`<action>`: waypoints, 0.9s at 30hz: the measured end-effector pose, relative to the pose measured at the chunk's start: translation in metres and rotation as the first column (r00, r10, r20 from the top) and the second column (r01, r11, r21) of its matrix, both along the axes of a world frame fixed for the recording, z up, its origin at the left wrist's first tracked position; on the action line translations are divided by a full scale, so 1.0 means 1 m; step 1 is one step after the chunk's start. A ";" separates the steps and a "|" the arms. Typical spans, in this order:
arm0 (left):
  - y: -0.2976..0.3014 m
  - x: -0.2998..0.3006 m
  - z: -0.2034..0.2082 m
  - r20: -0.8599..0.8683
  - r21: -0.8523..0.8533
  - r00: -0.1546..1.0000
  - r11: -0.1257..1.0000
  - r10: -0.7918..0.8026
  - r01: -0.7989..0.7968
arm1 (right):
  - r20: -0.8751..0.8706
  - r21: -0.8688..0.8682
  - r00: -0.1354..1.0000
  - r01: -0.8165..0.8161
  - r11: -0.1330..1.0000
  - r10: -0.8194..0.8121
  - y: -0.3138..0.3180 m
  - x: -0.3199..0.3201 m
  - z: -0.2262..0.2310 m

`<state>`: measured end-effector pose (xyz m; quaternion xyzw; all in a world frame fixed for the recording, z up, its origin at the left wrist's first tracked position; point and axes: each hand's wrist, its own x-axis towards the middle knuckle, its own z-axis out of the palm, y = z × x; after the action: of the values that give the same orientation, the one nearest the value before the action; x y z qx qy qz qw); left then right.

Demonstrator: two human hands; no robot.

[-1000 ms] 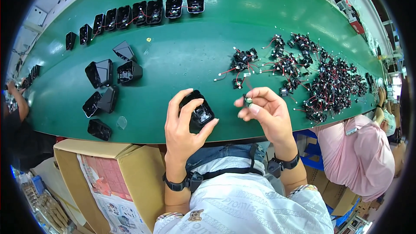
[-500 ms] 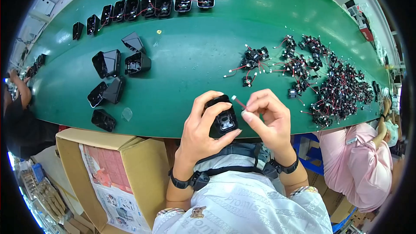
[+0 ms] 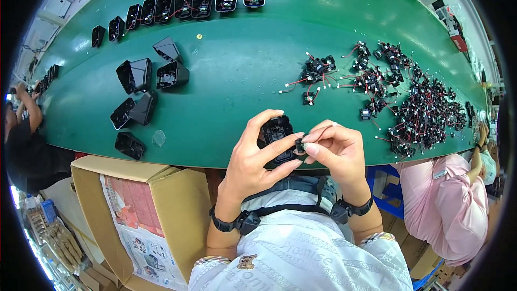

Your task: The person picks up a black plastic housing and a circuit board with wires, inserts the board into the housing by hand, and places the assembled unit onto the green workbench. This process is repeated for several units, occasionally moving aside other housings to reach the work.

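Note:
My left hand (image 3: 250,153) grips a black plastic housing (image 3: 278,129) at the table's near edge, its open side facing up. Thumb and fingers of my right hand (image 3: 336,148) pinch a small black wired part (image 3: 299,145) beside the housing's right side. A red wire with a white connector (image 3: 334,124) runs up over my right fingers. The left index finger reaches across to the small part. Several loose black housings (image 3: 173,75) lie to the left, some nested or leaning together.
Housings with wired parts (image 3: 202,4) stand in a row along the far side. A large heap of small wired parts (image 3: 425,105) spreads on the right. An open cardboard box (image 3: 180,215) stands left of my lap. Other people sit at both ends.
My right hand has turned, bringing the small black part into view next to the housing. The connector now points up over the fingers. The left index finger has stretched toward the part.

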<state>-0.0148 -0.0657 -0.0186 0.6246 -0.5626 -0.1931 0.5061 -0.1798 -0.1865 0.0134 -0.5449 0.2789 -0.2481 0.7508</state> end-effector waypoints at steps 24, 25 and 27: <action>0.003 -0.007 0.010 -0.026 -0.300 0.992 0.945 0.124 -0.126 | -0.010 -0.855 0.991 -0.076 0.514 0.130 0.004 0.003 0.014; 0.004 -0.006 0.011 -0.025 -0.297 0.992 0.947 0.121 -0.123 | -0.004 -0.857 0.989 -0.079 0.510 0.145 0.004 0.006 0.015; 0.007 -0.003 0.011 0.032 -0.303 0.993 0.948 0.117 -0.102 | -0.037 -0.861 0.983 -0.123 0.493 0.180 0.000 0.011 0.017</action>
<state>-0.0178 -0.0586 -0.0072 0.5752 -0.5622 -0.0615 0.5910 -0.1688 -0.1860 0.0308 -0.8601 0.0483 -0.3022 0.4081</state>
